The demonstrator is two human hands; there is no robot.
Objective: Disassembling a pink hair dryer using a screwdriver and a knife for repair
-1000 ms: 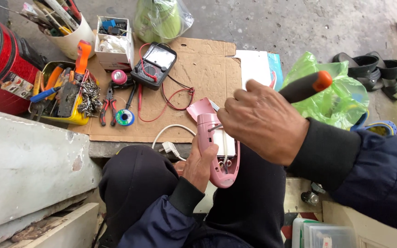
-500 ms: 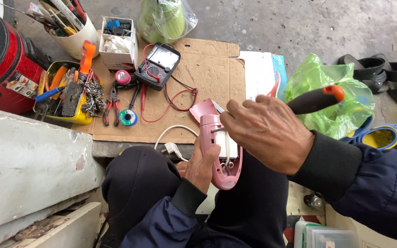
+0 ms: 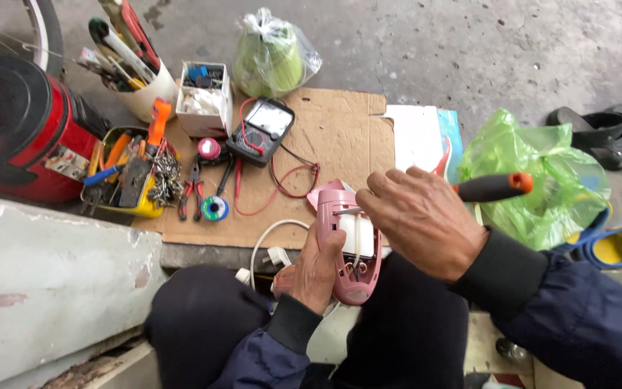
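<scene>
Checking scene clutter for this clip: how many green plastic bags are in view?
2. One green bag sits at the top, beyond the cardboard. The other green bag lies right of it, behind the right hand. More may be out of frame.

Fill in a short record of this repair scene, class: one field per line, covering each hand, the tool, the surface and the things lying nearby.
left hand: left hand holds the pink casing from below
right hand: right hand holds a screwdriver, its tip at the opened casing
casing: open, white part and wires showing inside
surface: cardboard on a concrete floor
on cardboard: multimeter with red leads, pliers, solder reel
left side: yellow tray of tools, red cooker
right side: green bag
</scene>
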